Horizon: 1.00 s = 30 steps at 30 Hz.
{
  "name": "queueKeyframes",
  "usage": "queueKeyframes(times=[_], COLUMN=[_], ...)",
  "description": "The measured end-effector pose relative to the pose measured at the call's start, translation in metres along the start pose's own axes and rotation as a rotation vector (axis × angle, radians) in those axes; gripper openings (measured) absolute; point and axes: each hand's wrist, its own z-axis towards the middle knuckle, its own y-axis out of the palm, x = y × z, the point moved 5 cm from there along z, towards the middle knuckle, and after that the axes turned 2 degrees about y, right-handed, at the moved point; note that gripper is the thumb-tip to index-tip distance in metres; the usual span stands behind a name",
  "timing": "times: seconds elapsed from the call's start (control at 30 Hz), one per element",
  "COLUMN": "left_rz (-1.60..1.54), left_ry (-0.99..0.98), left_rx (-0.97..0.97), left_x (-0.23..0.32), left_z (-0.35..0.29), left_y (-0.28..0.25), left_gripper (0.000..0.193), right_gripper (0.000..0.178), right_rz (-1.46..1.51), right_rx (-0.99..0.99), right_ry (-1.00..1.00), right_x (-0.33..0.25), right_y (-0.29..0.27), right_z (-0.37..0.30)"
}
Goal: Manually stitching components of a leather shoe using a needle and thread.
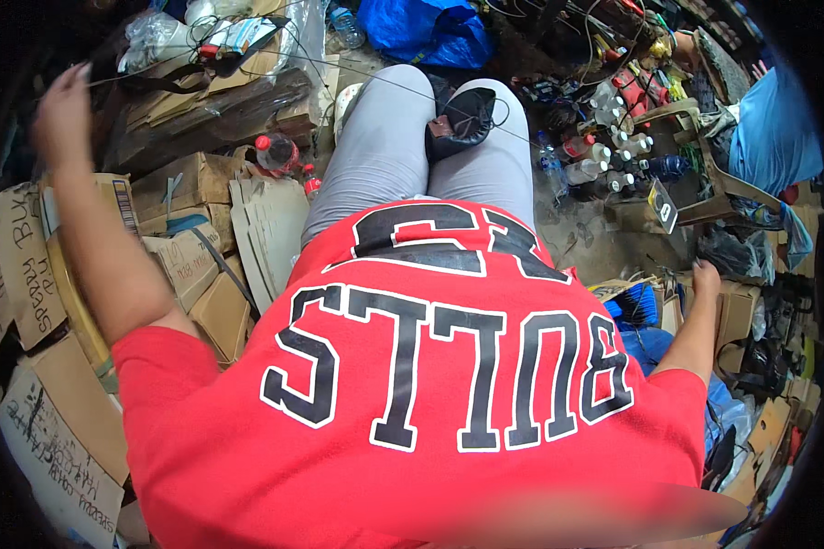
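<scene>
Between my knees, on my grey trousers, rests a black leather item (pixel 460 126), apparently a shoe with a brownish patch at its opening. A thin dark thread (pixel 375 80) stretches across above my legs and passes over this item. Raised far out to the left, my left hand (pixel 62 114) is closed, slightly smeared by motion, with a thread coming from its fingertips. My right hand (pixel 705 277) is held out to the right, its fingers drawn together. Whatever it may grip is too small to make out.
Cardboard boxes (pixel 29 265) crowd my left side, near a red-capped bottle (pixel 276 154). Several small bottles (pixel 588 169) stand on the floor to the right. Beyond them, a person in blue (pixel 778 137) sits by a wooden chair frame (pixel 719 174). A blue plastic bag (pixel 426 29) lies ahead.
</scene>
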Motion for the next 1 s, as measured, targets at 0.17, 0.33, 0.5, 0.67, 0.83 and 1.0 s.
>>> queueKeyframes(times=[0.17,0.33,0.5,0.67,0.83,1.0], left_rz=[-0.922,-1.086,-0.907,-0.940,-0.950,-1.270], left_ry=[0.853,0.905,0.732,0.436,0.211,0.049], left_rx=[-0.370,-0.681,-1.002,-0.919,-0.972,-0.714], left_x=[0.210,0.282,0.286,0.220,0.110,0.158], left_z=[-0.157,-0.246,-0.243,-0.200,-0.168,-0.160], left_y=[0.071,0.112,0.129,0.167,0.225,0.208], left_gripper=[0.024,0.028,0.027,0.033,0.027,0.033], right_gripper=[0.043,0.042,0.032,0.022,0.014,0.019], right_rz=[0.793,1.131,1.031,1.189,1.367,1.229], right_rx=[-0.200,-0.620,-0.687,-0.691,-0.761,-0.614], right_ry=[-0.469,-0.878,-0.740,-0.610,-0.321,-0.297], right_x=[-0.249,-0.446,-0.470,-0.442,-0.370,-0.362], right_y=[0.009,-0.070,-0.063,-0.058,-0.017,-0.026], right_z=[-0.034,-0.186,-0.180,-0.152,-0.110,-0.099])
